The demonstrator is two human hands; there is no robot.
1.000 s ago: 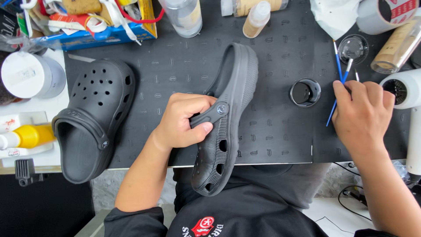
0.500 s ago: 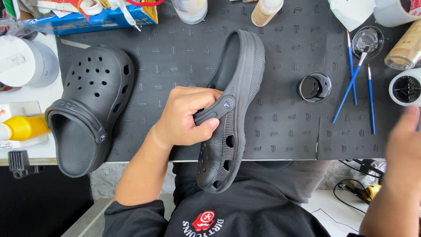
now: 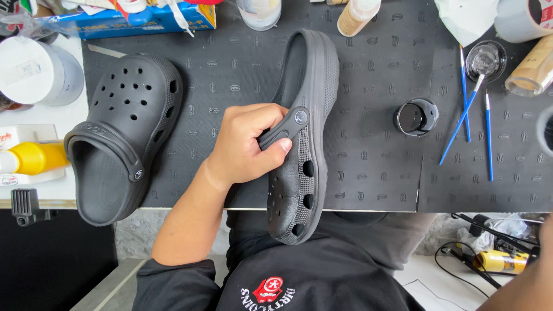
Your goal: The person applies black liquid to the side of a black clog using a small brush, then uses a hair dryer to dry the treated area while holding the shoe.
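My left hand [image 3: 247, 144] grips a black clog [image 3: 314, 75] by its heel strap and side. The clog is turned on its side, with the sole facing right and the toe hanging over the table's front edge toward my lap. A second black clog [image 3: 127, 121] lies upright to the left on the black mat [image 3: 357, 161], apart from my hand. Only a strip of my right arm [image 3: 527, 282] shows at the bottom right corner; the hand itself is out of frame.
A small black jar [image 3: 416, 117], thin blue brushes [image 3: 464, 115] and a glass dish [image 3: 485, 57] lie right of the held clog. A white cup [image 3: 34, 72] and a yellow bottle [image 3: 34, 156] stand at the left. A blue box [image 3: 132, 20] and a tan bottle [image 3: 357, 14] line the back.
My right hand has pulled away from the brushes, down and out of the frame at the right. My left hand keeps its grip on the clog.
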